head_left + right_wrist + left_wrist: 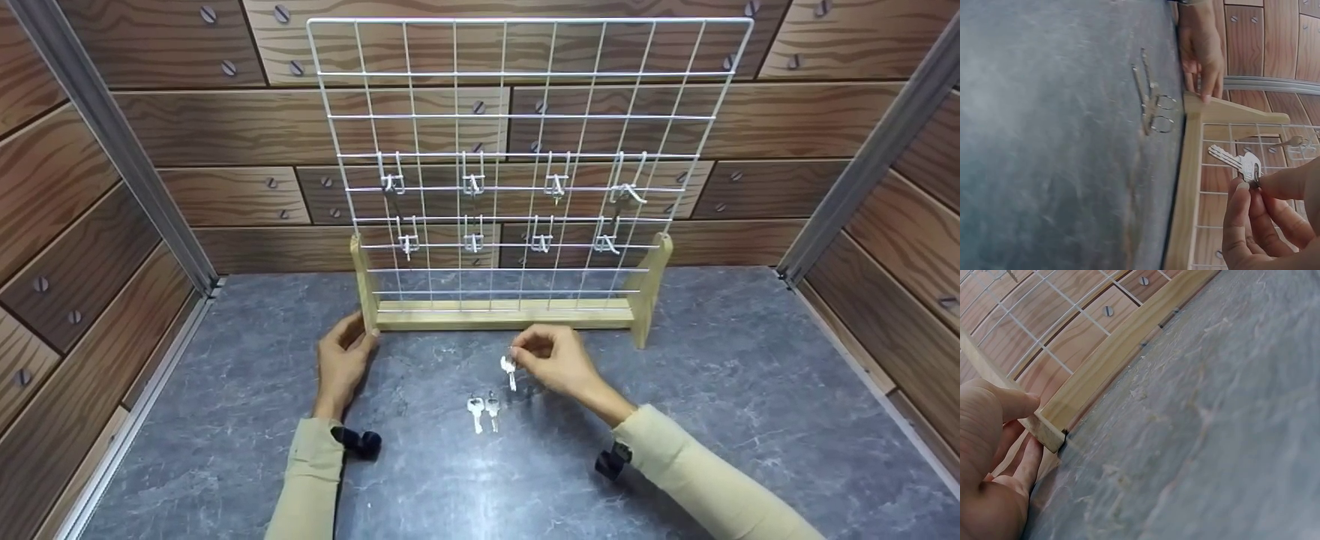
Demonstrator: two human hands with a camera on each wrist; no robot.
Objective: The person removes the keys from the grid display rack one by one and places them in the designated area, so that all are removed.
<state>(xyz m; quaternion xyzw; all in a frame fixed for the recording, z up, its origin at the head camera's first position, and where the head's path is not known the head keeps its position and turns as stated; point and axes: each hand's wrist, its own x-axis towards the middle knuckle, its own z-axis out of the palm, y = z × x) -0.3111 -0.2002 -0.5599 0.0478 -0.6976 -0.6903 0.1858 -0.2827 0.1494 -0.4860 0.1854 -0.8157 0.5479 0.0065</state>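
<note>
My right hand pinches a silver key by its small ring between thumb and fingertips, with the blade pointing away from the fingers. In the head view this key hangs just above the table, in front of the stand. Below it two more silver keys with rings lie side by side on the table. My left hand holds the left foot of the wooden stand, thumb on one side and fingers on the other. The stand carries an upright white wire grid.
Two rows of metal hooks sit on the grid. Some bear hanging keys, such as a key in the right wrist view; others are too small to tell. Grey marbled table lies beneath; wood-patterned walls rise behind and at both sides.
</note>
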